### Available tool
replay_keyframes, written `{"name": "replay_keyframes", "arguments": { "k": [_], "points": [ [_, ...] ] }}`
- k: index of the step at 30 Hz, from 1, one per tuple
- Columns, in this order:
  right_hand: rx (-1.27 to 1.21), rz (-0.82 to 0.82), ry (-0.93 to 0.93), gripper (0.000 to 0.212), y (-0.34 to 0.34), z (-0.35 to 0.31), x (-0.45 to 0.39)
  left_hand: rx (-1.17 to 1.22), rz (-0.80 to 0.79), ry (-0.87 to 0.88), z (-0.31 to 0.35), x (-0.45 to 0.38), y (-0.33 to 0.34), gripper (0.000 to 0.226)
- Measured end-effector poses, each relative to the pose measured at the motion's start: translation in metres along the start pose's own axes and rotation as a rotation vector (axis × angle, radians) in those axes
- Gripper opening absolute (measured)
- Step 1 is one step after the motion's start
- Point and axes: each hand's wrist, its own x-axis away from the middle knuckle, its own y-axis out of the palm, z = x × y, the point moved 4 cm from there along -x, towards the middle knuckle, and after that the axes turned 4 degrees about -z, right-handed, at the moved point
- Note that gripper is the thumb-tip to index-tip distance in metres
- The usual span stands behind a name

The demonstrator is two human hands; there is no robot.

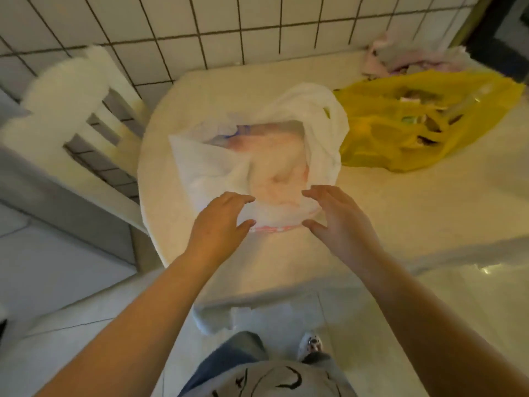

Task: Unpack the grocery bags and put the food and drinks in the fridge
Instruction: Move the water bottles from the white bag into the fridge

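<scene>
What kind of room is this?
Probably a kitchen or dining corner at home: a white tiled wall, a round table with a chair beside it, and grocery bags, white bag and yellow bag.

We count two bags on table (400,202): one white bag (257,156) near table's left end, one yellow bag (415,121) right of it. One pale crumpled heap (412,57) at table's far right corner, kind unclear. One white chair (83,110) left of table. Two hands over table's near edge: left hand (220,222), right hand (335,219). One shoe (310,343) below table edge.
</scene>
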Motion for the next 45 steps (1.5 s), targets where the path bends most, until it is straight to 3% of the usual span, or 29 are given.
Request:
{"name": "replay_keyframes", "arguments": {
  "k": [7,19,23,26,30,32,36,39,41,45],
  "points": [
    [-0.071,-0.111,-0.198,0.050,-0.005,0.001,-0.087,0.006,0.168,-0.191,-0.007,-0.024,-0.018,0.042],
    [0.012,-0.223,-0.334,0.048,0.028,-0.025,-0.169,0.096,0.186,-0.329,-0.050,-0.077,-0.015,0.044],
    [-0.112,-0.269,-0.265,0.045,0.048,-0.025,-0.192,0.080,0.194,-0.325,-0.058,-0.083,-0.013,0.045],
    [-0.233,-0.393,-0.147,0.058,0.078,-0.021,-0.210,0.013,0.205,-0.310,-0.068,-0.084,-0.002,0.052],
    [-0.649,-0.601,0.177,0.084,0.110,-0.022,-0.218,-0.020,0.213,-0.348,-0.072,-0.081,0.014,0.068],
    [-0.857,-0.695,0.294,0.080,0.117,-0.028,-0.215,-0.028,0.245,-0.357,-0.074,-0.077,0.015,0.074],
    [-0.864,-0.749,0.099,0.050,0.115,-0.059,-0.208,-0.100,0.224,-0.314,-0.073,-0.077,0.013,0.086],
    [-0.843,-0.801,-0.099,0.052,0.111,-0.085,-0.203,-0.128,0.200,-0.283,-0.075,-0.075,0.014,0.087],
    [-0.848,-0.853,-0.135,0.052,0.112,-0.094,-0.201,-0.131,0.201,-0.299,-0.084,-0.069,0.014,0.086],
    [-0.600,-0.826,-0.264,0.050,0.119,-0.089,-0.203,-0.179,0.130,-0.364,-0.106,-0.050,0.018,0.084]
  ]
}}
